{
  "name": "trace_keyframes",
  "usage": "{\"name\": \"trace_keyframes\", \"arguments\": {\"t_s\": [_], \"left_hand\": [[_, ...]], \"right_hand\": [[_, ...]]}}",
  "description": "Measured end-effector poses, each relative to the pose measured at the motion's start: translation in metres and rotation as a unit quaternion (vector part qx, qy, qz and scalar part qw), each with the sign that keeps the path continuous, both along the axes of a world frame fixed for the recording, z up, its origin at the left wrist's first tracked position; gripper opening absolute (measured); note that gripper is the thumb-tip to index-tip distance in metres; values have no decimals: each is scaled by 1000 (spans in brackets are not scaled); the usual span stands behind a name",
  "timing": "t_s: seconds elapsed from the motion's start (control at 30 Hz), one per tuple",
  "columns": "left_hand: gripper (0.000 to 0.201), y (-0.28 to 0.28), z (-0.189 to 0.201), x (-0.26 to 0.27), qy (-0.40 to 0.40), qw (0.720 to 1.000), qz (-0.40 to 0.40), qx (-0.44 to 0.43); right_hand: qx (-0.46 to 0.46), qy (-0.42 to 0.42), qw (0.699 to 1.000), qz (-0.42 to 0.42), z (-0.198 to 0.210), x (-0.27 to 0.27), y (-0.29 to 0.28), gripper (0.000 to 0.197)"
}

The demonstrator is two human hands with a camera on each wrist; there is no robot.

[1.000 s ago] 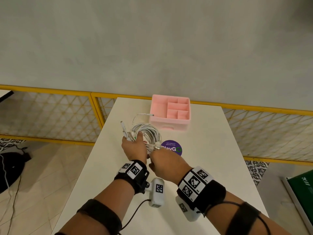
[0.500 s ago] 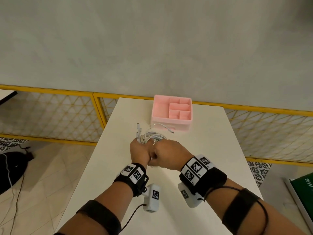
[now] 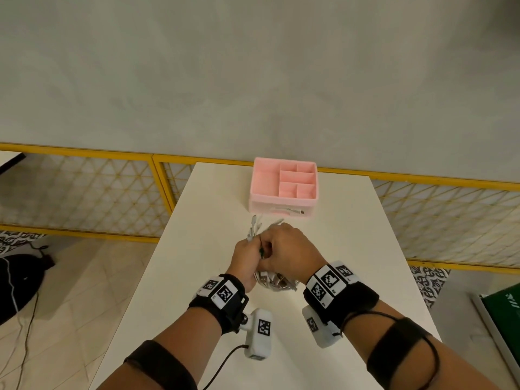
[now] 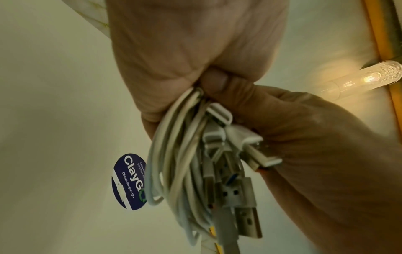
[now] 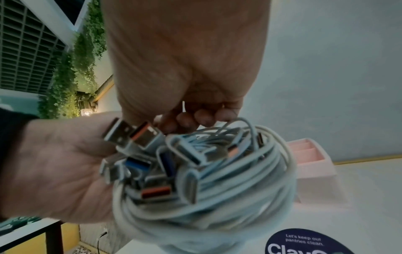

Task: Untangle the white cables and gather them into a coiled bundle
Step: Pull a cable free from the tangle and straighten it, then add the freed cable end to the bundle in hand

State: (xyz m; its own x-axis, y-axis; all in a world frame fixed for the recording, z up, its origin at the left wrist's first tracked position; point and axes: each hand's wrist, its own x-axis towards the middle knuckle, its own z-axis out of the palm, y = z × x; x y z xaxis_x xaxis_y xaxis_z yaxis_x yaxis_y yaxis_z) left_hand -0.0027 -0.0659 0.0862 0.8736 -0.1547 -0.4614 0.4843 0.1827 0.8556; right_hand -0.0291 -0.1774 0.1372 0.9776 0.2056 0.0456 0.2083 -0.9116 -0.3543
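Note:
The white cables form a coiled bundle held above the white table. My left hand grips the top of the coil, and several connector ends stick out past it. My right hand is pressed against the left, its fingers curled over the same strands. In the left wrist view the loops and USB plugs hang below the left hand's curled fingers. The right wrist view shows the coil full of plugs beside the left palm.
A pink divided organiser box stands at the table's far end, with one loose cable end at its foot. A round dark blue sticker lies on the table under the bundle. A yellow mesh railing borders the table.
Both hands drew back toward me and closed together over the cables. The coil rose off the table and now hangs beneath them, covering the sticker in the head view.

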Motion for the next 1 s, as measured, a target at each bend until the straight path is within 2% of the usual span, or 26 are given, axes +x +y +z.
{"name": "trace_keyframes", "arguments": {"t_s": [0.07,0.13,0.2,0.27,0.37,0.53,0.63,0.7,0.77,0.83,0.9,1.0], "left_hand": [[22,-1,-3,1,2,1000,-4,9],[27,-1,-4,-1,9,999,-34,-1],[28,-1,-4,-2,4,997,-79,-3],[26,-1,-2,-3,-20,992,-121,14],[23,-3,2,-5,-38,985,-165,30],[17,2,6,-6,-52,981,-179,48],[18,4,4,-7,-72,974,-203,74],[20,5,2,-7,-76,968,-220,94],[23,5,0,-8,-89,964,-229,99],[20,5,1,-5,-115,960,-233,102],[18,7,3,0,-150,949,-250,119],[38,13,2,6,-201,922,-264,202]], "right_hand": [[-39,-56,998,-15,-5,-4,-2,40],[-56,-110,992,-16,-11,-4,-9,64],[-80,-84,993,20,-14,0,-18,95],[-85,-5,994,62,-15,7,-28,107],[2,102,991,86,-15,10,-39,95],[133,190,969,80,-10,6,-46,62],[117,243,960,79,-11,6,-50,61],[71,246,963,88,-15,8,-52,55],[32,219,971,89,-20,10,-52,40],[1,189,980,64,-24,11,-51,30],[10,174,984,28,-24,13,-53,27],[56,147,986,-53,-24,18,-64,25]]}}
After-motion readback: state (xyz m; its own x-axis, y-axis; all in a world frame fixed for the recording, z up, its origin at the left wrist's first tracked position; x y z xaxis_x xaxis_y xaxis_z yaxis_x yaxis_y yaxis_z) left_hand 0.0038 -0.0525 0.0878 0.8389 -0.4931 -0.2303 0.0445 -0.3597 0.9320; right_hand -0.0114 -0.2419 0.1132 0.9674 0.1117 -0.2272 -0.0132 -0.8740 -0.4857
